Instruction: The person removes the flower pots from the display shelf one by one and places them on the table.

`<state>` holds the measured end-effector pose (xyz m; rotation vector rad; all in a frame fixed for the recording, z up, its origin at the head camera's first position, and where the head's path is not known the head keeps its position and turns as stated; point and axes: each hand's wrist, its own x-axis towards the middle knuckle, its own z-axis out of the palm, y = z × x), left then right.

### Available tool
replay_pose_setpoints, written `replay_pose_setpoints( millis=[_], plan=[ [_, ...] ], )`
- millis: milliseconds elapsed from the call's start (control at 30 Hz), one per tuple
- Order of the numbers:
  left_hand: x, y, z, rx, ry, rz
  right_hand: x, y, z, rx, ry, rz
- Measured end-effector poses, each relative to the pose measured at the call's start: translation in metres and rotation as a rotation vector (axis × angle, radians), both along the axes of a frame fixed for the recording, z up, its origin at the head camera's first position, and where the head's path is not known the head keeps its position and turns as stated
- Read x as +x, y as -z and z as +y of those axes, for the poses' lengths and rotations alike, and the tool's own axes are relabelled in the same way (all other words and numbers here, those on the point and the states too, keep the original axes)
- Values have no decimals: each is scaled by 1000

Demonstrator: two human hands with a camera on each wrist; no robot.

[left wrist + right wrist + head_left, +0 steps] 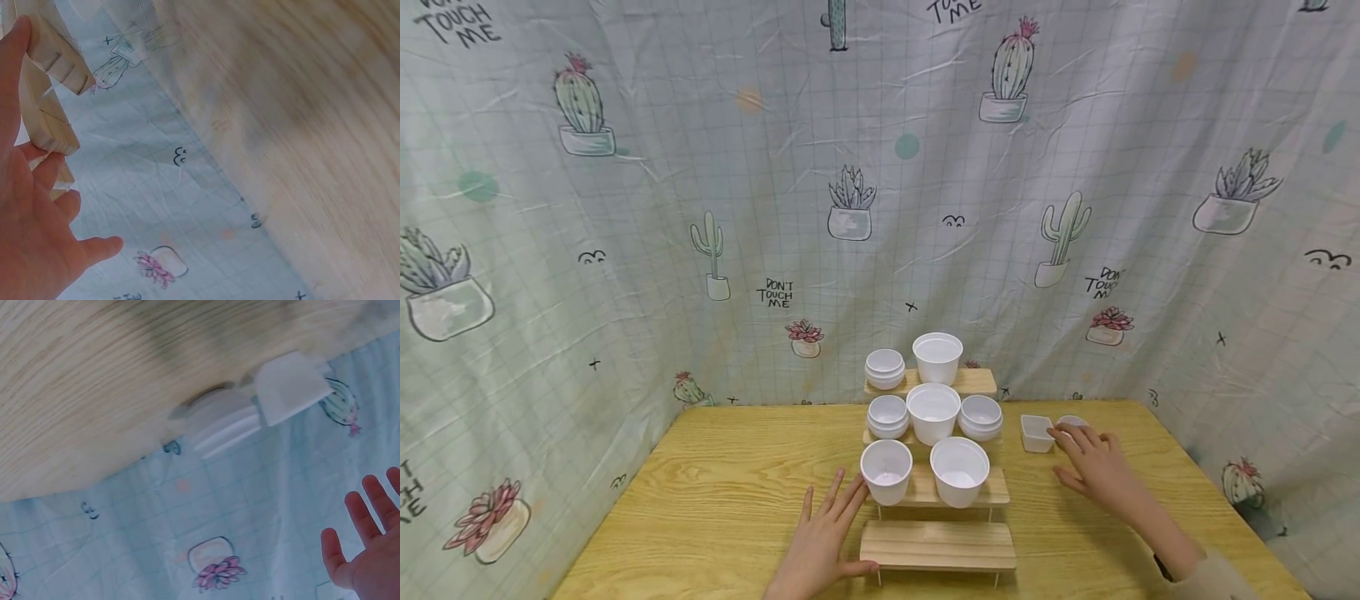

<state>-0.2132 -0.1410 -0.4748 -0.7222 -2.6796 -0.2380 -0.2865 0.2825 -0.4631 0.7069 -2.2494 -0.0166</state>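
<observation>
A tiered wooden stand (937,543) holds several white plastic tubs and bowls on its upper steps. Along its left side rests my left hand (823,537), fingers spread and thumb by the lowest step; in the left wrist view its fingertips touch the step ends (56,128). Right of the stand, a small square white container (1037,434) and a round white bowl (1074,421) sit on the table. My right hand (1097,471) hovers beside them with loosely extended fingers, partly hiding the bowl. In the right wrist view the hand (372,550) grips nothing.
On the third step stand two white tubs, the left one (886,473) near my left fingertips. A taller tub (937,358) and a small bowl (884,369) occupy the top step. A cactus-print curtain (880,275) hangs behind and beside the wood-grain table (722,500).
</observation>
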Motion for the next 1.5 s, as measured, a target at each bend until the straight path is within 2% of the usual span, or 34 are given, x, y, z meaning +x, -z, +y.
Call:
replay_pose_setpoints(
  millis=[367, 767, 967, 1133, 1300, 1500],
  plan=[
    [0, 1, 1, 3, 3, 8, 29, -19, -29, -47, -74, -39],
    [0, 2, 1, -10, -2, 16, 50, -41, -57, -47, -169, -38],
    [-1, 1, 1, -6, -4, 35, 56, -55, -77, -47, -209, -56],
    [-1, 2, 1, -6, -8, 41, 58, -63, -94, -50, -285, -19],
    [0, 2, 1, -2, -7, 36, 59, -66, -105, -38, -324, 18],
    [1, 0, 2, 0, -7, 29, 59, -66, -116, -26, -341, 5]
  ],
)
